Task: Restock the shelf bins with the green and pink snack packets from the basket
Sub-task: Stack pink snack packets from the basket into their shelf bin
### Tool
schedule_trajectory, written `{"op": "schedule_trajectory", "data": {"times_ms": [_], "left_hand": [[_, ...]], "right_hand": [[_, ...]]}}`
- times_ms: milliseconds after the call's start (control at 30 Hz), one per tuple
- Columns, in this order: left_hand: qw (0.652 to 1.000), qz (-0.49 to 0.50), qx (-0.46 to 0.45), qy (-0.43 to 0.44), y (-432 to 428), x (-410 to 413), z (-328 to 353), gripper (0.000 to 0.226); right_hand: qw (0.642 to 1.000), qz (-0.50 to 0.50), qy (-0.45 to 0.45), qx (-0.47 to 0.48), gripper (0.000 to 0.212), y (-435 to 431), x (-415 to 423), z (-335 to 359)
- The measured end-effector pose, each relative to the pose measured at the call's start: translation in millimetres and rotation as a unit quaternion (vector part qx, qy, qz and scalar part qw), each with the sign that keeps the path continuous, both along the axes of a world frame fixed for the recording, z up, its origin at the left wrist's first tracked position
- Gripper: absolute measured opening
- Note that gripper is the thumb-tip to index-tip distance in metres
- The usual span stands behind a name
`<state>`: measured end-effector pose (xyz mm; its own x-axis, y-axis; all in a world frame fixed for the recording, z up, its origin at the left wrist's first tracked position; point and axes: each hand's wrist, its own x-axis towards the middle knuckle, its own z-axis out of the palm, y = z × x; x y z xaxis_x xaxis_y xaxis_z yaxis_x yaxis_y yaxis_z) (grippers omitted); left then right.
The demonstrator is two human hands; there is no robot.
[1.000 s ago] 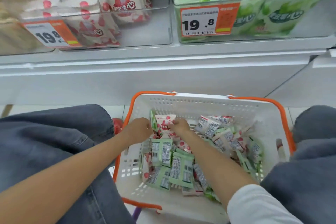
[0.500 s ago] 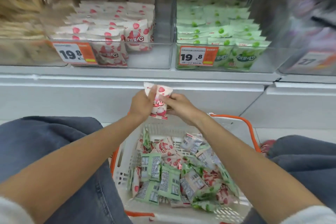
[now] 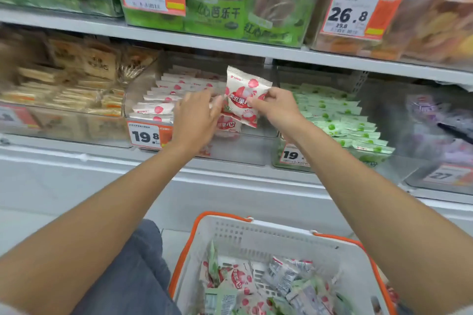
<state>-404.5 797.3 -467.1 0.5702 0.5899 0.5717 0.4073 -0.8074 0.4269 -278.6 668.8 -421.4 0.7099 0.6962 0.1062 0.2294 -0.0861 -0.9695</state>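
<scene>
A pink-and-white snack packet point(image 3: 243, 92) stands upright over the clear bin of pink packets point(image 3: 163, 102). My right hand point(image 3: 277, 107) pinches its right edge. My left hand point(image 3: 195, 115) reaches into the same bin with fingers extended, touching the packet's lower left side. To the right lies the clear bin of green packets point(image 3: 343, 120), filled in rows. The white basket with orange rim point(image 3: 256, 238) sits low in view and holds several mixed pink and green packets point(image 3: 256, 286).
A bin of brown packets point(image 3: 66, 84) stands left of the pink bin and a bin of purple packets point(image 3: 440, 130) at the far right. An upper shelf point(image 3: 230, 45) with larger green and orange bags overhangs the bins. My knee point(image 3: 133, 271) is beside the basket.
Both hands have lifted the pink packet from above the basket up to the pink bin. The view has tilted upward, bringing the upper shelf into sight.
</scene>
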Motion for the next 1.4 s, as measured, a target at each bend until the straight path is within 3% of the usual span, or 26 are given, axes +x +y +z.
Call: {"op": "schedule_trajectory", "data": {"times_ms": [133, 233, 367, 533, 600, 667, 833, 1000, 1133, 1200, 1300, 1400], "left_hand": [[0.987, 0.085, 0.054, 0.121, 36, -12, -26, 0.041], [0.984, 0.093, 0.057, 0.141, 39, -10, -28, 0.043], [0.982, 0.092, 0.063, 0.151, 38, -9, -27, 0.044], [0.982, 0.09, 0.067, 0.151, 39, -9, -27, 0.045], [0.982, 0.092, 0.069, 0.148, 37, -9, -28, 0.044], [0.983, 0.092, 0.068, 0.147, 36, -10, -27, 0.044], [0.983, 0.089, 0.071, 0.142, 34, -9, -26, 0.044], [0.991, 0.074, 0.061, 0.095, 25, -11, -23, 0.034], [0.994, 0.039, 0.094, 0.042, -7, -16, -16, 0.019], [0.998, 0.001, 0.055, 0.03, -29, -19, -21, 0.016], [0.987, -0.028, -0.093, 0.126, -56, -23, -51, 0.011], [0.92, -0.043, -0.209, 0.33, -75, -33, -99, 0.013]], "right_hand": [[0.98, -0.004, -0.113, -0.165, 0.021, 35, 18, -17], [0.947, 0.032, -0.143, -0.284, 0.03, 55, 20, -35], [0.918, 0.039, -0.182, -0.351, 0.047, 61, 16, -43], [0.931, 0.005, -0.131, -0.341, 0.04, 70, 16, -43], [0.932, 0.001, -0.11, -0.345, 0.064, 70, 15, -44], [0.939, 0.0, -0.062, -0.338, 0.072, 69, 14, -43], [0.949, 0.005, 0.016, -0.316, 0.056, 63, 8, -39], [0.953, -0.044, -0.089, -0.285, 0.053, 56, 2, -37], [0.948, -0.134, -0.257, -0.128, 0.036, 39, -11, -41], [0.944, -0.129, -0.3, -0.051, 0.02, 18, -23, -47], [0.935, -0.092, -0.34, -0.024, 0.013, -20, -38, -78], [0.949, -0.043, -0.295, -0.101, 0.012, -63, -50, -137]]}}
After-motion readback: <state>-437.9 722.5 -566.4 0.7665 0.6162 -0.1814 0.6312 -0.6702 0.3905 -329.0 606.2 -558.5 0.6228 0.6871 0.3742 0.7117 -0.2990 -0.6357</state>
